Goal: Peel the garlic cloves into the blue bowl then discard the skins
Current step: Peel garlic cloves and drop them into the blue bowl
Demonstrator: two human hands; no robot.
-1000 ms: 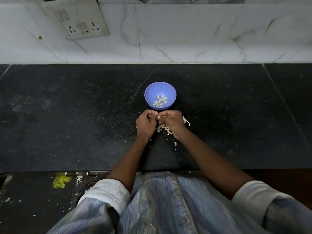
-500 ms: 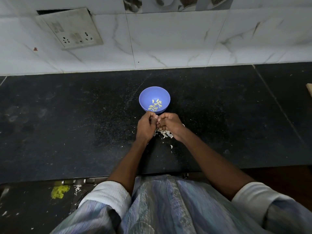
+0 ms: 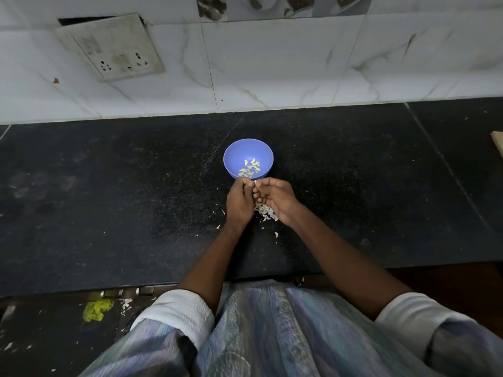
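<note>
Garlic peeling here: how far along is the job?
Done: several peeled cloves lie in the blue bowl. In hand: the left hand and right hand pinch a small pale piece, apparently a clove, beside the bowl's near rim. Left: the skins heaped on the counter are not yet discarded.

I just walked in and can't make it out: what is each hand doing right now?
Left hand: fingers curled, pinching a small garlic clove at its fingertips.
Right hand: fingers curled, pinching the same clove, apparently to peel it.

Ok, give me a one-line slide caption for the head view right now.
Both hands, left and right, pinch a garlic clove beside the blue bowl, skins piled beneath.
</note>
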